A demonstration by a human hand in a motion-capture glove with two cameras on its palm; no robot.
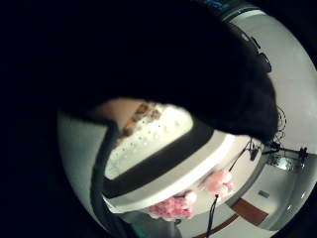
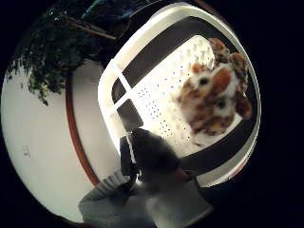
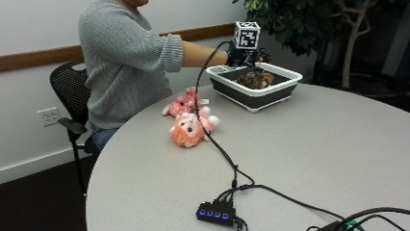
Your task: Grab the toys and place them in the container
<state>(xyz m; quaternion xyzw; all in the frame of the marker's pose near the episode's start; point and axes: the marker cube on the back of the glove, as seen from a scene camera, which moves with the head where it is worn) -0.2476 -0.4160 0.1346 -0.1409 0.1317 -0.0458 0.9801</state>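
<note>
A white and dark grey container (image 3: pixel 257 99) stands on the round table in front of the seated person. A brown spotted plush toy (image 3: pixel 256 79) lies inside it, on the white perforated floor in the thumb side palm view (image 2: pixel 213 97). My gloved right hand (image 3: pixel 247 57) hovers just above that toy, fingers pointing down and holding nothing. On the table beside the container lie a pink plush toy (image 3: pixel 185 102) and an orange plush toy (image 3: pixel 187 131). The little finger side palm view shows the container rim (image 1: pixel 188 168) and the pink toys (image 1: pixel 173 206) beyond it; the glove (image 1: pixel 198 59) hides much of it.
A black cable runs from the hand across the table to a small hub with blue lights (image 3: pixel 216 212) near the front edge. A black chair (image 3: pixel 67 91) stands behind the person. A potted plant (image 3: pixel 307 19) rises behind the container.
</note>
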